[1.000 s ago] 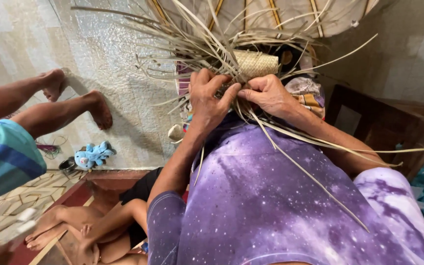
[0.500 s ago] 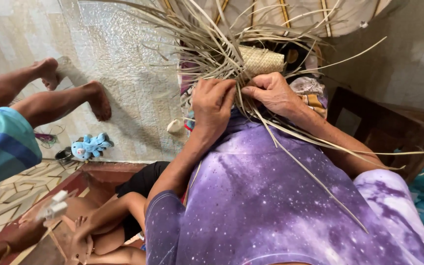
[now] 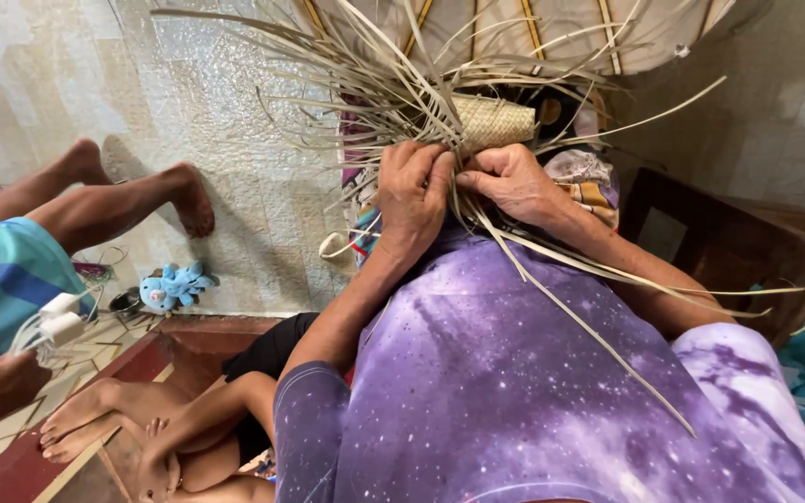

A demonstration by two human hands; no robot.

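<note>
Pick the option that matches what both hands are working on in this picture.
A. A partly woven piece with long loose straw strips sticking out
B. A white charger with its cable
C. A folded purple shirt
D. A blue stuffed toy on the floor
A: the left hand and the right hand meet at the woven straw piece, from which long loose strips fan out.

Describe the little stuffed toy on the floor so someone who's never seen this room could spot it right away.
Start from the pale patterned floor left of the person in the purple shirt. Near its lower edge, below a bare foot, lies the stuffed toy. It is the only bright blue, soft, animal-shaped thing there.
</note>
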